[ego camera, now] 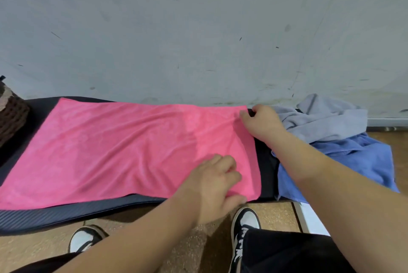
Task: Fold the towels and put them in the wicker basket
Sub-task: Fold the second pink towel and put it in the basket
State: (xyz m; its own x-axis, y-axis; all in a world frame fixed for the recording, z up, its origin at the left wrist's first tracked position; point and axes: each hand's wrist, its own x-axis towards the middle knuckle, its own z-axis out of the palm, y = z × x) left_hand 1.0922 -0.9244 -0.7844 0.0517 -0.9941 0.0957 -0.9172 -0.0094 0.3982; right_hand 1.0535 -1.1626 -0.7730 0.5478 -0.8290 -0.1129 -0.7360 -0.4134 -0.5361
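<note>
Shoes (pixel 244 228) and dark trousers sit lowest in view, on the floor in front of a black mat (pixel 66 213). At far left, well apart from both hands, stands the wicker basket (pixel 11 116). From it the pink towel (pixel 123 151) runs flat along the mat, its long axis left to right, so nearly all of it lies to the left of the fingers. The left hand (pixel 215 186) pinches the near right corner, thumb at the hem and curled fingers (pixel 223 162) on top. The right hand (pixel 261 121) grips the far right corner, fingers closed on the edge. Just right of that hand lie a grey towel (pixel 326 118) and a blue towel (pixel 357 157), crumpled. With both right corners held, the likely fold carries this end leftward over the length.
</note>
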